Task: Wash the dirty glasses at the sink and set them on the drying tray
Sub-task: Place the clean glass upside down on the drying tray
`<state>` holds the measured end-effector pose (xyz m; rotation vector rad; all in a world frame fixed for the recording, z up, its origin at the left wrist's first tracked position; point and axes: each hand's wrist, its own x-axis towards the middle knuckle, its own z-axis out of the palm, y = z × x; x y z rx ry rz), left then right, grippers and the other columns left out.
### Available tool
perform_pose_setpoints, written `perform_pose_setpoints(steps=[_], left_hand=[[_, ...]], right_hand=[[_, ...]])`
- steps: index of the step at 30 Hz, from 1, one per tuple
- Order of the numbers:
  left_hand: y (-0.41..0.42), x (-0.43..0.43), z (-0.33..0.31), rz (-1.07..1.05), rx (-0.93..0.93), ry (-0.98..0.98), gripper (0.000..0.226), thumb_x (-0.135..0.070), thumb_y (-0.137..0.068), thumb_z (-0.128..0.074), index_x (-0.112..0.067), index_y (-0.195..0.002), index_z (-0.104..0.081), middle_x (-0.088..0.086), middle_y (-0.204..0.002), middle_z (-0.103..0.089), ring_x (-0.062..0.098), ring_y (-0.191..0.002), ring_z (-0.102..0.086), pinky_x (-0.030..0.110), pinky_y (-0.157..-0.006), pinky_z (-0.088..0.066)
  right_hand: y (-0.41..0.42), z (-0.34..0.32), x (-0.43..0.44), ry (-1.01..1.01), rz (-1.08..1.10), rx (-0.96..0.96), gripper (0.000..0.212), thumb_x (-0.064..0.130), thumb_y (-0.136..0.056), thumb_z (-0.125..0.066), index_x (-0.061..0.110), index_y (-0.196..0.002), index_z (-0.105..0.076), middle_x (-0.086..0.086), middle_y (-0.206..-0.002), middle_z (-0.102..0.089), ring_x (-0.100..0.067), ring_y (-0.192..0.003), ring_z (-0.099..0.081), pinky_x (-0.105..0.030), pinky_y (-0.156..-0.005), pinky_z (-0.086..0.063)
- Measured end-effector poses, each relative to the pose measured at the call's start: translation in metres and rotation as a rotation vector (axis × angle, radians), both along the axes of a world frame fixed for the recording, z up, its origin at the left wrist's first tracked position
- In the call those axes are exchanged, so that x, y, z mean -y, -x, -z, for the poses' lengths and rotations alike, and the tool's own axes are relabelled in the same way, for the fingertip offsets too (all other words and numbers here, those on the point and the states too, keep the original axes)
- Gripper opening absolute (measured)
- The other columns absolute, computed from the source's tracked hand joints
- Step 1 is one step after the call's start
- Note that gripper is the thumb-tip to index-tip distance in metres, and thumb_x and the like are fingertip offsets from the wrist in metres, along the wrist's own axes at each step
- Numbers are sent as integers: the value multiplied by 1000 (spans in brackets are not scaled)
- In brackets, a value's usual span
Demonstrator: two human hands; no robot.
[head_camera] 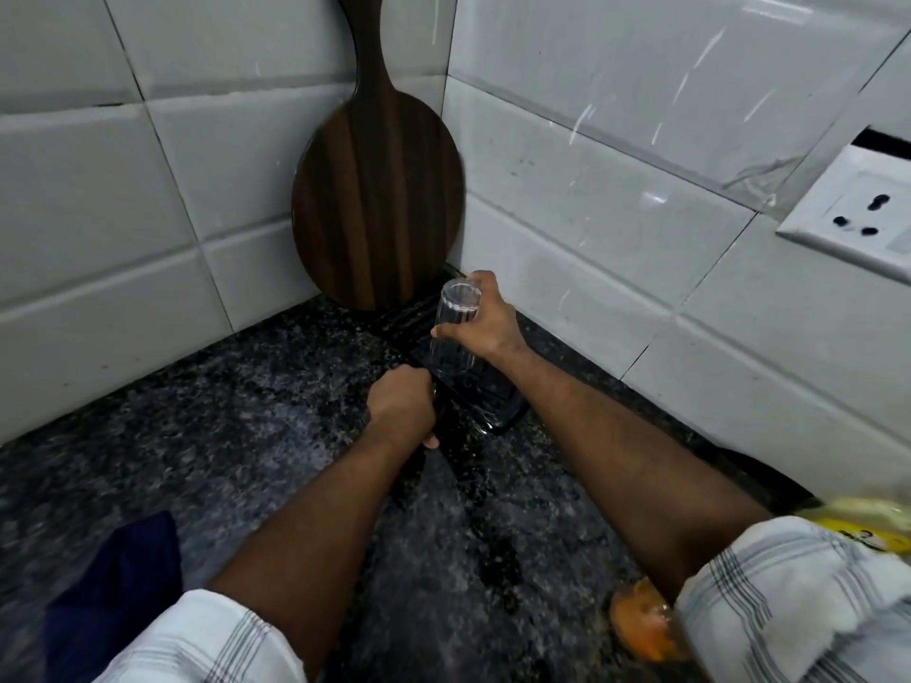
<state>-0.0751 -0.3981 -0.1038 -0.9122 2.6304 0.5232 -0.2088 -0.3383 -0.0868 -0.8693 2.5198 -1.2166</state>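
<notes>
White glazed wall tiles [616, 155] meet in a corner above a dark speckled granite counter [236, 436]. A round dark-brown wooden board with a long handle [377, 199] leans upright in that corner. On the counter below lies a black ridged drying tray [493, 396] — the left hand [402, 404] is curled closed on its near edge. The right hand [485, 320] grips a clear upturned drinking glass [453, 332], mouth down over the tray, fingers [446, 331] wrapped round its side.
</notes>
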Motion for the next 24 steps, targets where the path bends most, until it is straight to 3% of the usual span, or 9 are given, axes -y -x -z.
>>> perform_pose_setpoints(steps=[4,7,9,12,15,17,20,24], left_hand=[[0,-7,-3,9,47,17,56,-19,-72,-90,-9,-121,-65,10,-124,-65,29,-117,-62,36,-82,-51],[0,-22,-7,-3,34,14,43,-18,-89,-71,-11,-129,-60,10,-132,-59,31,-123,-58,45,-95,-52],[-2,-44,-15,2,-19,14,40,-26,-92,-63,-14,-130,-58,9,-133,-57,31,-124,-57,45,-96,-50],[-1,-82,-30,91,-134,-74,41,-36,-88,-66,-11,-119,-63,13,-122,-64,32,-112,-63,38,-85,-51],[4,-123,-49,253,-68,-424,47,-48,-93,-60,-6,-115,-64,12,-101,-74,30,-85,-73,35,-73,-57],[4,-153,-65,344,91,-565,55,-55,-97,-50,-7,-122,-58,10,-93,-75,27,-73,-72,33,-71,-57],[-1,-194,-84,420,235,-592,51,-55,-98,-45,-10,-119,-58,13,-92,-74,29,-76,-71,31,-71,-54],[-14,-233,-95,506,340,-453,42,-41,-98,-50,-5,-100,-71,14,-96,-75,27,-79,-71,30,-71,-54]], right_hand=[[5,-4,-8,-66,-21,57,99,26,-64,-92,21,-138,-26,-11,-132,-54,-28,-116,-55,-23,-88,-39],[2,-13,-18,-141,-107,127,110,28,-68,-90,22,-147,-13,-11,-138,-50,-27,-121,-52,-27,-96,-40],[-2,-26,-34,-177,-111,129,97,34,-74,-85,20,-146,-21,-7,-129,-54,-22,-114,-53,-26,-92,-41],[-4,-50,-75,-291,-102,73,54,42,-83,-76,15,-125,-55,-2,-109,-61,-17,-102,-58,-27,-86,-44],[-10,-67,-133,-318,-105,106,24,36,-90,-70,16,-101,-68,-3,-100,-70,-18,-89,-68,-28,-80,-51],[-14,-70,-179,-325,-85,129,18,32,-94,-66,14,-96,-68,-5,-92,-72,-18,-80,-70,-32,-76,-55],[-23,-70,-240,-312,-53,182,18,27,-99,-58,14,-91,-67,-7,-91,-71,-16,-73,-68,-30,-67,-54],[-45,-63,-304,-292,31,227,22,27,-101,-53,10,-105,-67,-5,-93,-69,-17,-75,-66,-25,-63,-49]])
